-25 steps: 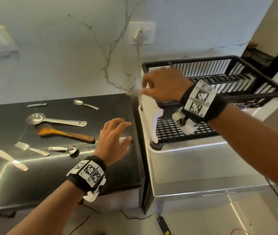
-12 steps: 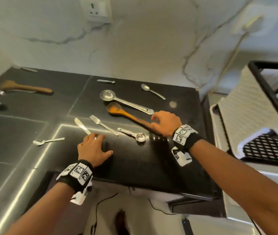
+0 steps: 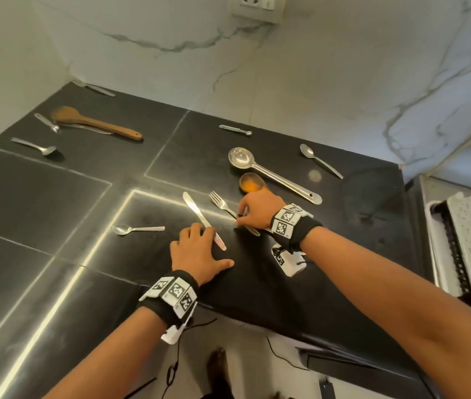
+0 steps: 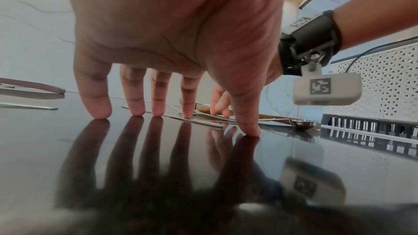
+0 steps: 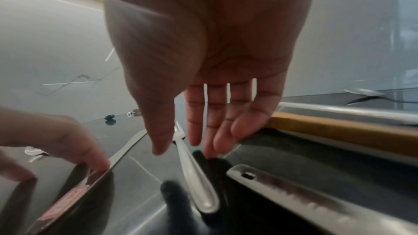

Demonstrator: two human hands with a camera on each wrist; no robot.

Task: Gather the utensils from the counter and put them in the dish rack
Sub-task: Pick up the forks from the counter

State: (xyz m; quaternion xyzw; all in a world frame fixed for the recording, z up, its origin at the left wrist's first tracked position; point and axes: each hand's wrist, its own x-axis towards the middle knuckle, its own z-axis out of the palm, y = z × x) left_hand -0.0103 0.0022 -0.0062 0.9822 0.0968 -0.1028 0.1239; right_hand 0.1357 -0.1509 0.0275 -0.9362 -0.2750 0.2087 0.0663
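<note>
Several utensils lie on the black counter [image 3: 55, 197]. A table knife [image 3: 196, 214] lies in front of me; my left hand [image 3: 202, 240] rests beside its handle, fingers straight, fingertips [image 4: 158, 112] pressing the counter and the index tip touching the knife [image 4: 203, 121]. My right hand [image 3: 240, 218] hovers over the handle of a fork [image 3: 219, 201]. In the right wrist view its thumb and fingers [image 5: 217, 142] are spread on either side of the fork handle [image 5: 199, 181], not closed on it. The dish rack [image 3: 458, 249] stands at the right edge.
A steel ladle [image 3: 268, 172], wooden spoon [image 3: 251, 182] and teaspoon [image 3: 319, 161] lie behind my right hand. A small spoon [image 3: 137, 228] lies left of the knife. A wooden spatula [image 3: 96, 125] and more cutlery lie far left. A flat measuring-spoon handle [image 5: 294, 196] lies beside the fork.
My right hand has moved left from the wooden spoon's handle to the fork's handle. My left hand has shifted against the knife handle. The view has swung left, away from the rack.
</note>
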